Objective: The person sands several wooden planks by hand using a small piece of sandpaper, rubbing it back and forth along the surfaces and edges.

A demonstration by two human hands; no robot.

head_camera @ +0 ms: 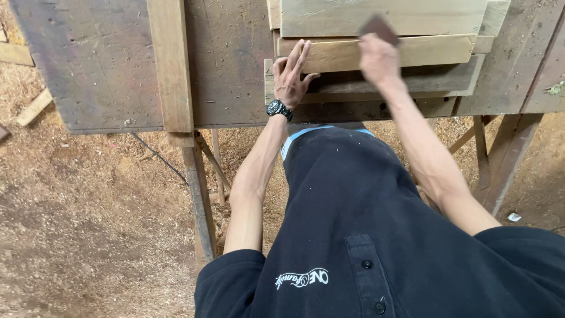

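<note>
- Leaning over a worn wooden workbench (106, 65), a person in a black polo shirt (365, 235) works at a stack of pale planks (382, 53) piled at the bench's near edge.
- Left hand (290, 75), a black wristwatch (278, 109) on its wrist, lies flat with fingers spread on the end of the middle plank (329, 56), palm down, grasping nothing.
- Right hand (378, 58) is closed around a small dark brown block (379, 26), pinching it between fingers and thumb; the block presses against the front edge of the top plank (382, 15), tilted at an angle.
- Both hands sit near each other on the stack, the right slightly farther from the body.
- A narrow board (170, 65) runs across the bench top to the left of the planks, well apart from both hands.
- Sawdust (88, 224) covers the ground under the bench, where slim wooden legs and braces (200, 194) show, and offcuts (32, 109) lie at the far left.
</note>
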